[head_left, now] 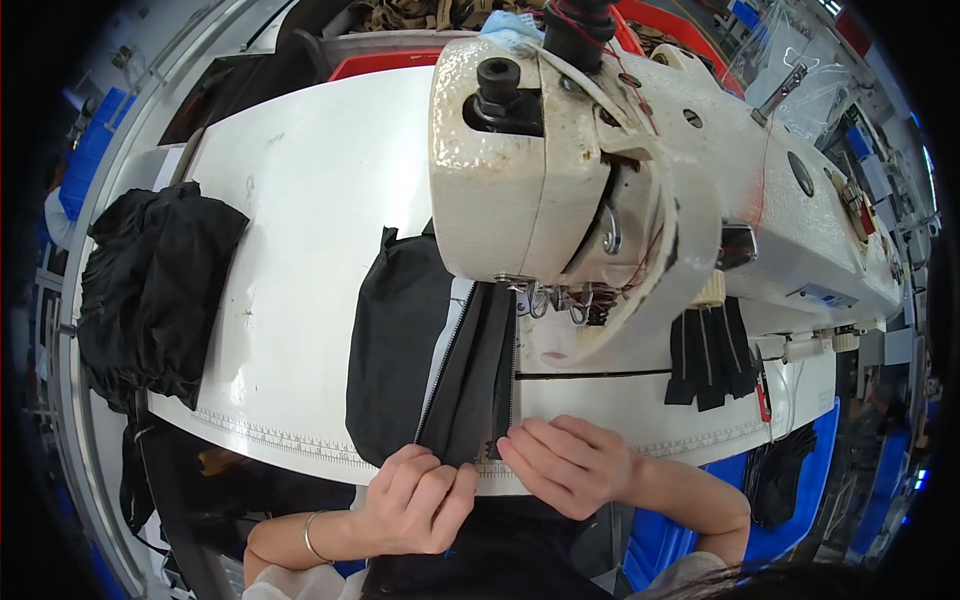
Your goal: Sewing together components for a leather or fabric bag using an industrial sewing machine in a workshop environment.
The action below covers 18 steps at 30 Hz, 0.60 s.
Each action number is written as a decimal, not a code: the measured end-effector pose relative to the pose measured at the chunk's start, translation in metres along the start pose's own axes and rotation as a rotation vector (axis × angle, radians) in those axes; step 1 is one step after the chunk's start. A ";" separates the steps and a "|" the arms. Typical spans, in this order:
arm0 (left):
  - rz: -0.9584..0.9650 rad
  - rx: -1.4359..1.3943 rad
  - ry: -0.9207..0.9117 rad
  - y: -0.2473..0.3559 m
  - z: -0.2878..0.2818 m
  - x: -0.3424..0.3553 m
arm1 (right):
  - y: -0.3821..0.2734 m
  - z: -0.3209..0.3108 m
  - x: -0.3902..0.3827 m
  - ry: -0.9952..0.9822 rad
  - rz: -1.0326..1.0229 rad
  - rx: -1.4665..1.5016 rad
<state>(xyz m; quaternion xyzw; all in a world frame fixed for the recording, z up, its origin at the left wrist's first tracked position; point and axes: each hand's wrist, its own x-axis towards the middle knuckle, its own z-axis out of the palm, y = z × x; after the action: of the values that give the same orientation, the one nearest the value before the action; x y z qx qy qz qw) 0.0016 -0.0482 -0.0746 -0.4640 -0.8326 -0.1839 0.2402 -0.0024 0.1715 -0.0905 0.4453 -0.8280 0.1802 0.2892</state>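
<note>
A black fabric piece (392, 340) with a zipper (447, 355) along its opening lies flat on the white table under the head of a sewing machine (500, 190). My left hand (420, 498) is closed on the near edge of the black fabric, at the lower end of the left row of zipper teeth. To its right, my right hand (568, 465) pinches the near end of the right zipper tape (505, 400). Between the two rows of teeth the opening is spread, showing dark cloth. The far end of the piece is hidden behind the machine head.
A heap of black fabric (155, 295) sits at the table's left. Several short zipper strips (710, 355) lie right of the needle area, beside small red-handled snips (763, 395). A ruler strip (290, 442) follows the front edge. A blue bin (800, 500) stands below right.
</note>
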 end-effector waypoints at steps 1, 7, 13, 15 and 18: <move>-0.001 0.000 -0.003 0.000 0.000 -0.002 | 0.000 0.000 0.000 0.012 0.000 -0.003; 0.030 -0.004 -0.014 -0.005 0.000 -0.001 | 0.001 -0.001 0.001 0.030 0.011 0.015; -0.203 -0.196 -0.082 0.000 -0.001 -0.002 | 0.002 0.000 0.000 0.033 0.018 0.018; -0.374 -0.309 -0.166 -0.004 -0.015 0.001 | 0.002 0.000 -0.001 0.002 0.021 0.053; -0.549 -0.587 0.177 -0.043 -0.011 0.019 | 0.000 0.004 -0.007 -0.126 -0.002 0.091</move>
<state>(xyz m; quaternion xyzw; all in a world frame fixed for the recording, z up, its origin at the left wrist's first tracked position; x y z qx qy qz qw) -0.0412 -0.0623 -0.0588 -0.2556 -0.8137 -0.5103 0.1102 -0.0007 0.1743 -0.0979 0.4692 -0.8351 0.1889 0.2161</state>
